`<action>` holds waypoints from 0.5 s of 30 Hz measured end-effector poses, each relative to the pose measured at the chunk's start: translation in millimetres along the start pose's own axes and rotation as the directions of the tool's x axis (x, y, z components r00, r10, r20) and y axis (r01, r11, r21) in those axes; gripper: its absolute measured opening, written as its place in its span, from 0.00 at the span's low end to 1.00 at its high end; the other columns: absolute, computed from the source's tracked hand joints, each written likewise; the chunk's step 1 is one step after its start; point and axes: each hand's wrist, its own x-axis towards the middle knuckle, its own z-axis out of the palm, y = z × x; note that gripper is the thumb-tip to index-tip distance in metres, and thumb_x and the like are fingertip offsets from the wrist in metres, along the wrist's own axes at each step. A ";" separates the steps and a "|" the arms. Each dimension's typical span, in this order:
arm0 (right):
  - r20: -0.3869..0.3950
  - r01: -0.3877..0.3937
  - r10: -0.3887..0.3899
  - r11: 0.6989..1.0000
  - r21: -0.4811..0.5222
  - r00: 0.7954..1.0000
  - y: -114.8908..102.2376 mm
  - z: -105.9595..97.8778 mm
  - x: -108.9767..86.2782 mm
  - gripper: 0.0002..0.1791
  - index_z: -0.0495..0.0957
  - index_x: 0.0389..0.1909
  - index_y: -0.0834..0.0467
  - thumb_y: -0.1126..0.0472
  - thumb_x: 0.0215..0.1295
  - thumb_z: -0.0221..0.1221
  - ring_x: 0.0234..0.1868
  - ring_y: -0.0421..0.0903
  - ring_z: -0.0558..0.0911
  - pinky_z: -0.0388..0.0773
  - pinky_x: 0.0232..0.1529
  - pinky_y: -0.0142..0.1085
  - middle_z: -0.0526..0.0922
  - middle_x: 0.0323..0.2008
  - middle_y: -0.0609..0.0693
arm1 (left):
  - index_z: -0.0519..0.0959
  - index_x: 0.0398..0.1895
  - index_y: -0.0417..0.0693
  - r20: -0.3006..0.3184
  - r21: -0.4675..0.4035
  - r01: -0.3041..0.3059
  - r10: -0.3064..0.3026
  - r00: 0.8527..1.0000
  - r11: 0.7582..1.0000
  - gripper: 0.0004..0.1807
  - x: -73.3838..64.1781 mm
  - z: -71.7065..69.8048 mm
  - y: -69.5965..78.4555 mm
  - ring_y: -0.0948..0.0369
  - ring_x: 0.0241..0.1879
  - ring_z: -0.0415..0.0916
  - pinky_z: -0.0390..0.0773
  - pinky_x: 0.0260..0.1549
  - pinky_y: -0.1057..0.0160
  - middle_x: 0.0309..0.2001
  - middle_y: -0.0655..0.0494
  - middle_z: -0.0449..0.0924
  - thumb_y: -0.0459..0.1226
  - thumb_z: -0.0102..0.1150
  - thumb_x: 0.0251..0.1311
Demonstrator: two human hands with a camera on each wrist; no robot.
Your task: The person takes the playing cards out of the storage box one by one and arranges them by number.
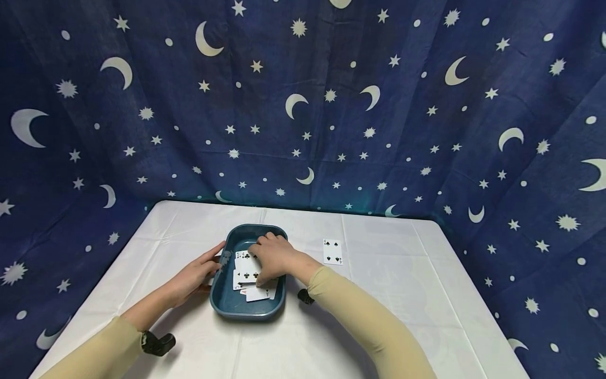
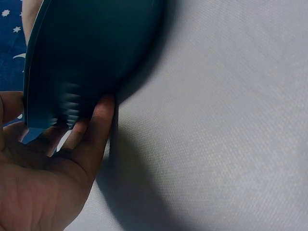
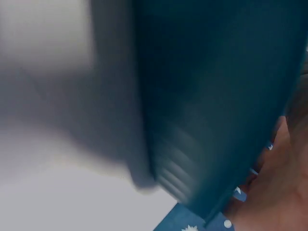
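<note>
My left hand [image 1: 194,279] is at the left side of a dark blue plastic bin [image 1: 246,311]. In the left wrist view its thumb sits at the rim and its fingers [image 2: 103,113] lie along the outer wall. My right hand [image 1: 276,256] reaches down into the bin, fingers bent over a club playing card [image 1: 246,267] with the thumb by its lower edge. More playing cards [image 1: 258,293] lie loosely overlapped beneath, partly hidden. In the right wrist view the bin wall [image 3: 216,96] covers most of that hand.
A four of spades [image 1: 333,252] lies face up on the white-covered table [image 1: 388,263], right of the bin. A dark blue curtain [image 1: 331,121] with moons and stars stands behind the table. Black wrist devices [image 1: 158,343] are worn on both arms.
</note>
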 end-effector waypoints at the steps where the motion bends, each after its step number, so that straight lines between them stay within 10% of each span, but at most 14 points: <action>1: -0.013 0.006 -0.006 1.000 0.013 1.000 1.7 -2.2 -1.6 0.47 0.73 0.70 0.41 0.32 0.47 0.74 0.59 0.46 0.68 0.67 0.60 0.44 0.74 0.61 0.45 | 0.45 0.84 0.61 0.001 -0.001 0.000 0.000 1.000 1.000 0.38 0.2 -0.1 -0.4 0.42 0.66 0.67 0.79 0.51 0.42 0.77 0.35 0.52 0.37 0.43 0.75; 15: -0.121 -0.002 0.015 0.995 0.103 0.993 35.7 -38.6 -37.8 0.49 0.68 0.74 0.43 0.42 0.48 0.75 0.61 0.47 0.67 0.67 0.61 0.43 0.72 0.60 0.48 | 0.44 0.85 0.61 0.008 -0.009 -0.003 0.003 1.000 1.000 0.38 1.1 -0.8 -0.3 0.44 0.62 0.71 0.80 0.49 0.44 0.77 0.34 0.51 0.37 0.43 0.75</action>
